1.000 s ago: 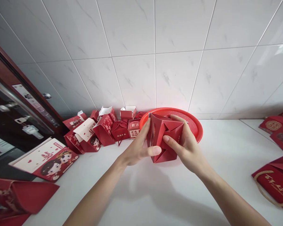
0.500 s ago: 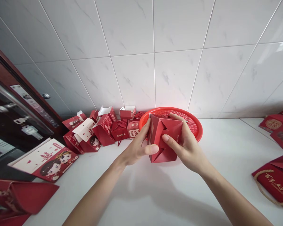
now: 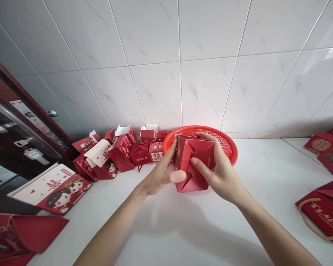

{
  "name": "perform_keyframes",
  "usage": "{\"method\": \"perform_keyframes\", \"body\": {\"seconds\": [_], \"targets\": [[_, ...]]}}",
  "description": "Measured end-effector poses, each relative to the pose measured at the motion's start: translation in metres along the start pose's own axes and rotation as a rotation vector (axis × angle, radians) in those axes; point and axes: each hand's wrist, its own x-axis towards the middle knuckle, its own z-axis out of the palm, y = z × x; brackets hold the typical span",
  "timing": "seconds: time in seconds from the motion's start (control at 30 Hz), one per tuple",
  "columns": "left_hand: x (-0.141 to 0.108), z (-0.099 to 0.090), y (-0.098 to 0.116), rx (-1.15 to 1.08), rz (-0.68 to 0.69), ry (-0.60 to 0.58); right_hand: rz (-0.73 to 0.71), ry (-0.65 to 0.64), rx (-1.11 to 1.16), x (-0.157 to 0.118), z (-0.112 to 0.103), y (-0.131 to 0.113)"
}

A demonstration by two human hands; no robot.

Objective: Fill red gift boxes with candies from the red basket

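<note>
Between my two hands is a red paper gift box (image 3: 195, 179), tilted, with interlocking folded flaps on the side facing me. My left hand (image 3: 162, 171) grips its left edge, the thumb lying on the near corner. From the right, my right hand (image 3: 215, 168) wraps round the box, with the thumb pressed on the flaps and the fingers behind. Beyond the box stands a red plastic basket (image 3: 233, 153), partly hidden by the box and my hands. Dark red pieces show inside the basket, too covered to make out.
Several red and white gift boxes (image 3: 122, 151) stand left of the basket along the tiled wall (image 3: 155, 88). A box with cartoon figures (image 3: 63, 188) is nearer on the left. A red bag with a rope handle (image 3: 322, 216) is at right. A dark door with keys (image 3: 34, 155) borders the left.
Both hands keep the same hold on the red gift box. The view has shifted very slightly; nothing else has visibly moved.
</note>
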Motion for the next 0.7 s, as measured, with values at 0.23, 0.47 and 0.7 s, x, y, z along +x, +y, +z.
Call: {"method": "perform_keyframes", "body": {"seconds": [0.23, 0.47, 0.7], "targets": [[0.0005, 0.0005, 0.0001, -0.015, 0.008, -0.009, 0.031, -0.005, 0.025, -0.0009, 0.0001, -0.0044], [0.0000, -0.0006, -0.0013, -0.012, 0.003, -0.017, 0.000, -0.002, -0.016, -0.0005, -0.0005, -0.0036], [-0.0016, -0.0011, -0.0038, -0.073, -0.006, -0.042, 0.069, -0.116, 0.066, -0.0011, -0.0094, -0.0067]]}}
